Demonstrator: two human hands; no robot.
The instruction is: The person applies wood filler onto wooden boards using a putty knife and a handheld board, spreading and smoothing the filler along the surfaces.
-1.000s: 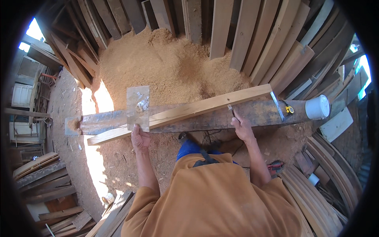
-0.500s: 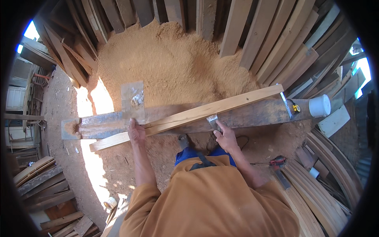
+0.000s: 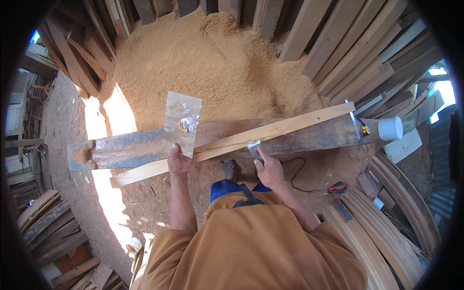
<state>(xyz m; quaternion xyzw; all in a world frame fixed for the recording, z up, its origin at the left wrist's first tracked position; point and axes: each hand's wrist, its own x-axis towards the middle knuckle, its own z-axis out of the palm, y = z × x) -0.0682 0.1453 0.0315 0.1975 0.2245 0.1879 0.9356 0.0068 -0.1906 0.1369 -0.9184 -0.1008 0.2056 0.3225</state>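
Observation:
My left hand [image 3: 179, 161] grips the lower edge of a thin flat board [image 3: 173, 116], which carries a lump of whitish filler [image 3: 189, 123]. In my right hand [image 3: 269, 169] is a putty knife [image 3: 253, 148], its blade smeared with pale paste and close to the near edge of a long wooden strip [image 3: 270, 129]. That strip lies slantwise over a dark plank [image 3: 319, 140] used as a bench top. The held board hides part of the plank. A crack runs along the strip just right of the left hand.
A white bucket [image 3: 390, 128], a yellow tape measure [image 3: 365, 129] and a metal square [image 3: 354, 123] sit at the plank's right end. Sawdust [image 3: 193, 63] is heaped beyond it, below leaning timbers [image 3: 348, 38]. A red power tool [image 3: 337, 189] with a black cord lies at right.
My left hand has moved right and raised the filler board, now tilted. The putty knife has shifted slightly left along the strip.

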